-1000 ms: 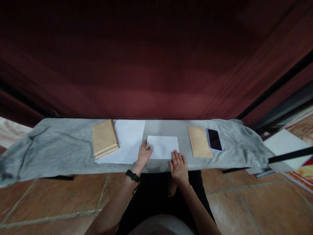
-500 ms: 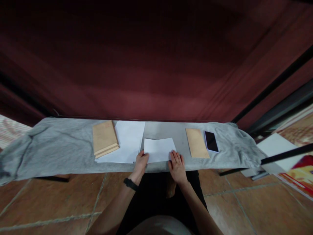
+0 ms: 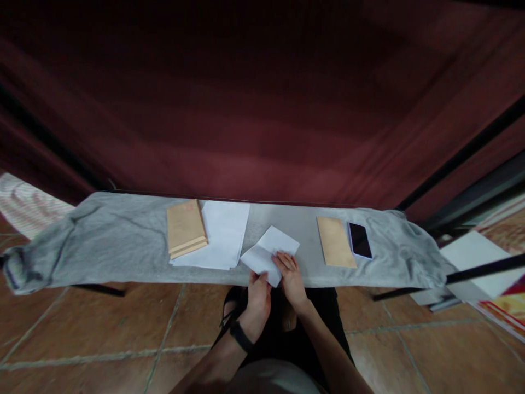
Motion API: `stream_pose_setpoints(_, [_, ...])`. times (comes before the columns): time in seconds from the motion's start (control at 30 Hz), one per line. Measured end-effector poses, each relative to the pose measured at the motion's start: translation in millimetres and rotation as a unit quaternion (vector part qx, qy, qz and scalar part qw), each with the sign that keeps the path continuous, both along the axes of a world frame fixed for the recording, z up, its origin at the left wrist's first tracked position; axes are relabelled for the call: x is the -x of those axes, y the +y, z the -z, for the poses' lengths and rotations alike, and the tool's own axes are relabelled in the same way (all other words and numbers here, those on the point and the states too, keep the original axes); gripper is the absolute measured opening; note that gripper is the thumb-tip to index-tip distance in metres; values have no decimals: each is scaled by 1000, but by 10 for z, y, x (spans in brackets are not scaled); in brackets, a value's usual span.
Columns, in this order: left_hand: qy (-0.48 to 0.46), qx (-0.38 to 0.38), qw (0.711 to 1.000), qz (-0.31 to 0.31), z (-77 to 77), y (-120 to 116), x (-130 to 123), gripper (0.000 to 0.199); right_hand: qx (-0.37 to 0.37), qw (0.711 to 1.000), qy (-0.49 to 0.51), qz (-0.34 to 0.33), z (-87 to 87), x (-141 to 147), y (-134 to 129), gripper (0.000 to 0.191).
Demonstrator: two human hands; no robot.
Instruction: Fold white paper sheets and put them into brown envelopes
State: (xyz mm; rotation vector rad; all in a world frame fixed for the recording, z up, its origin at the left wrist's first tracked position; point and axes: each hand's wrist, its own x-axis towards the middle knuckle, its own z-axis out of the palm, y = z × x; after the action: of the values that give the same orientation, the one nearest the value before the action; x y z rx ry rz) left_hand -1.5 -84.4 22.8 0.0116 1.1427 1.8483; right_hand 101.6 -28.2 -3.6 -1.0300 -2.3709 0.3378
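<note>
Nearest me, the person's left hand (image 3: 259, 295), with a dark band (image 3: 241, 336) at the wrist, pinches the near corner of a creased white paper (image 3: 278, 239) between thumb and fingers. The right hand (image 3: 292, 278) lays its fingers over the paper's right side; whether its thumb grips underneath, I can't tell. The paper sits at an angle midway along the grey cloth (image 3: 135, 238), its near corner at the front edge. I'd judge this to be the turning and creasing of the paper, and the next move calls for matched edges and even pressure. Farther back, a brown stack (image 3: 185, 224) partly covers white sheets (image 3: 227, 230) on the left; rightward, a brown piece (image 3: 336, 242) lies beside a phone (image 3: 360, 241).
</note>
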Motion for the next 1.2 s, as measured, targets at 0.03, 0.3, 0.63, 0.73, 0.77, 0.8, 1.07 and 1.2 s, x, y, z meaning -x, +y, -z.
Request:
stream_pose_setpoints(0.03, [-17, 4, 1000, 5, -3, -19, -6, 37, 3, 1000, -2, 1, 10, -54, 26, 62])
stream_pose_setpoints(0.3, [-17, 54, 998, 5, -85, -48, 419, 34, 20, 1000, 11, -19, 100, -365, 103, 72])
stream_pose_setpoints(0.63, [302, 74, 948, 75, -45, -292, 533, 51, 8, 1000, -16, -23, 90, -377, 177, 73])
stream_pose_setpoints(0.73, [336, 50, 932, 130, -33, -280, 551, 46, 9, 1000, -15, -14, 71, -355, 305, 73])
stream_pose_setpoints(0.77, [340, 43, 928, 146, -16, -269, 567, 48, 10, 1000, -15, -13, 65, -354, 330, 73])
stream_pose_setpoints(0.8, [342, 38, 925, 159, 7, -257, 586, 52, 10, 1000, -15, -13, 61, -356, 343, 74])
stream_pose_setpoints(1.07, [413, 54, 894, 162, 98, -279, 706, 40, 8, 998, -42, -46, 83, -484, 178, 79])
stream_pose_setpoints(1.2, [467, 72, 865, 165, 61, -292, 746, 40, 12, 998, -53, -37, 62, -497, 151, 81])
